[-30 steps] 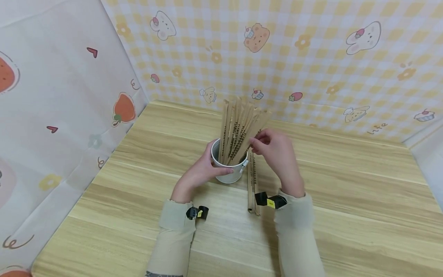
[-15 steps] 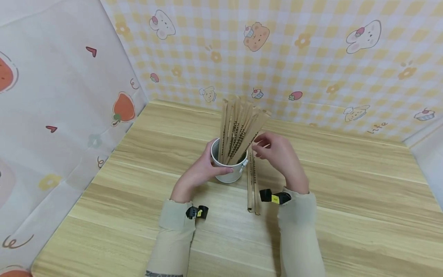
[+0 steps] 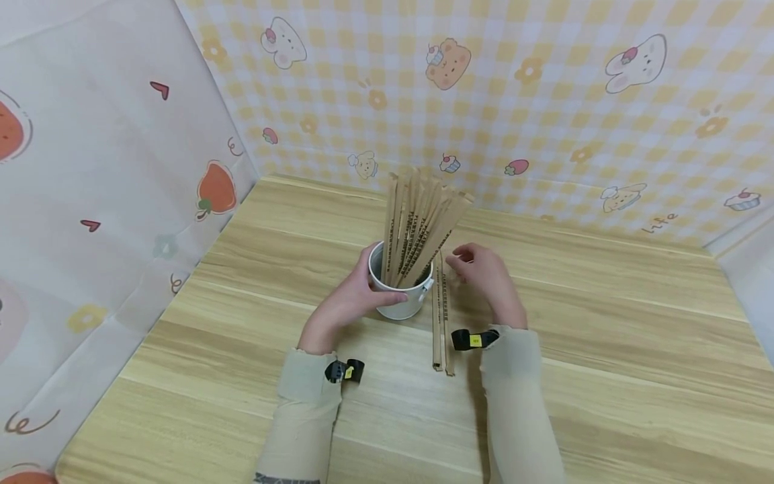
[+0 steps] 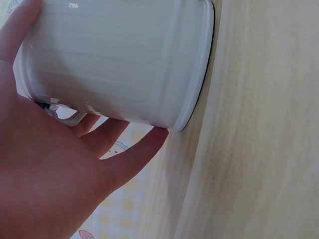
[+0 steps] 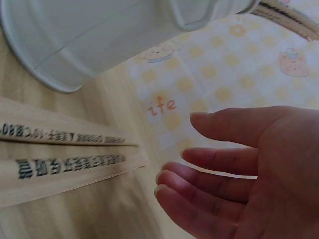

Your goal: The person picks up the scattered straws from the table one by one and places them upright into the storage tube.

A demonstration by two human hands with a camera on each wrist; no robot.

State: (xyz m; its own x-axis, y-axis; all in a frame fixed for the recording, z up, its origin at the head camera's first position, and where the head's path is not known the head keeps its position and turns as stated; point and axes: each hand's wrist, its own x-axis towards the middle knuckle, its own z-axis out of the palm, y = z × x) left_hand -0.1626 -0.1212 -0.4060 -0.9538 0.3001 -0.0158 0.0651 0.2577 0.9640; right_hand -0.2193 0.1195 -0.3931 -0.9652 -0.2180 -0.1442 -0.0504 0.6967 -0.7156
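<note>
A small white metal bucket (image 3: 399, 310) stands upright on the table, packed with several brown paper-wrapped straws (image 3: 417, 222) that lean toward its far right. My left hand (image 3: 347, 299) grips the bucket from the left, with the thumb across its near side; the left wrist view shows fingers spread around the bucket's wall (image 4: 114, 59). To the right of the bucket, two more wrapped straws (image 3: 437, 336) lie side by side on the table. My right hand (image 3: 486, 275) hovers near their far ends, holding nothing. Its fingers are loosely bent and apart from the straws (image 5: 65, 177) in the right wrist view.
The wood-grain table (image 3: 605, 336) extends around both arms. A yellow checked cloth (image 3: 544, 121) with cartoon prints hangs behind it, and a white printed cloth (image 3: 121, 168) stands along the left side. Each wrist wears a black camera strap.
My right hand has let go of a straw at the bucket and come down toward the two straws on the table. The left hand and bucket have stayed in place.
</note>
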